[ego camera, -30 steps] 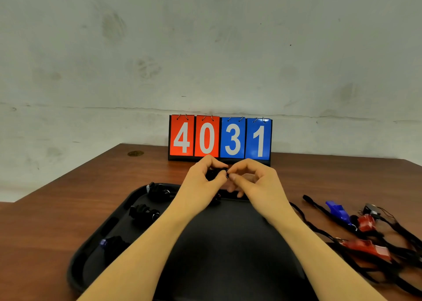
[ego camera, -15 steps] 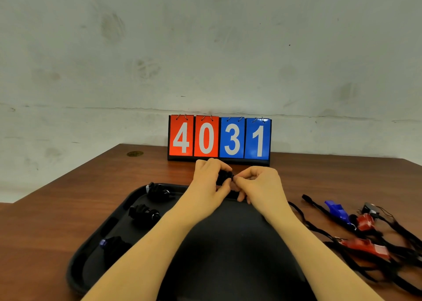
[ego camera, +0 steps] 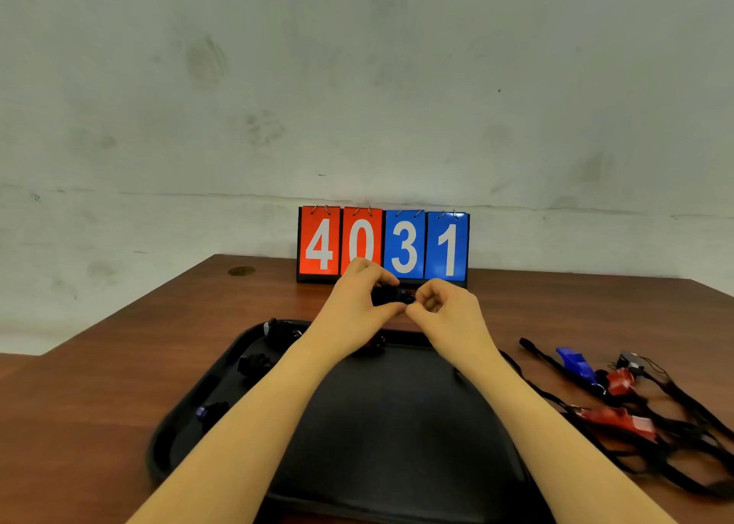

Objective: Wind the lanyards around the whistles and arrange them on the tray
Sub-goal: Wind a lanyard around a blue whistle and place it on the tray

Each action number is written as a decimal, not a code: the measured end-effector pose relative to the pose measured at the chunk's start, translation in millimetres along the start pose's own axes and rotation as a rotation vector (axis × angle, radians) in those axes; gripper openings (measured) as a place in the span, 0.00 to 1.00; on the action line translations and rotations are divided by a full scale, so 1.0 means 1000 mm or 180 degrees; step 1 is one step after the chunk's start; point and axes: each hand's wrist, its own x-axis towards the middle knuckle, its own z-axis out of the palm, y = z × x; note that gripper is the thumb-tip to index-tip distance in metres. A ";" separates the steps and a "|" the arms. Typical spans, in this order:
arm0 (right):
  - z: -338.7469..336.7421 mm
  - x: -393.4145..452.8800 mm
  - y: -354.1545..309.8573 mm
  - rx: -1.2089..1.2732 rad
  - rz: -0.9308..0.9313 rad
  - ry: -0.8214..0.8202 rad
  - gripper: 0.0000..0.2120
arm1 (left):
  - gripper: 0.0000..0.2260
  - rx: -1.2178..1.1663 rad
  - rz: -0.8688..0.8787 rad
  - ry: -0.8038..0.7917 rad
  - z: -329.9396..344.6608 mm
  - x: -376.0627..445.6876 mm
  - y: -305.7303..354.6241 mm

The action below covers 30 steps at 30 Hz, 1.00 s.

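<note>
Between curled fingers [ego camera: 359, 285], half-hidden whistle [ego camera: 391, 296]

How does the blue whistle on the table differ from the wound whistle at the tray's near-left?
The blue whistle lies on the table right of the tray; the wound whistle sits inside the tray by its left rim.
The blue whistle's body is bare, its lanyard trailing loose; the wound whistle is a compact dark bundle with only a bit of blue showing.
Neither is touched by a hand.
</note>
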 end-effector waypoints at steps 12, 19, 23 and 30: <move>0.015 -0.027 0.000 -0.0715 -0.0005 -0.1339 0.02 | 0.13 0.0695 -0.0148 -0.0827 -0.025 -0.041 -0.019; 0.022 -0.033 -0.003 -0.1123 -0.0009 -0.1710 0.03 | 0.14 0.0699 -0.0324 -0.0947 -0.024 -0.059 -0.026; 0.027 -0.038 -0.001 -0.1380 0.0067 -0.1775 0.04 | 0.15 0.0675 -0.0409 -0.1089 -0.024 -0.066 -0.030; 0.026 -0.041 -0.002 -0.1487 0.0076 -0.1700 0.05 | 0.15 0.0613 -0.0385 -0.1038 -0.020 -0.069 -0.027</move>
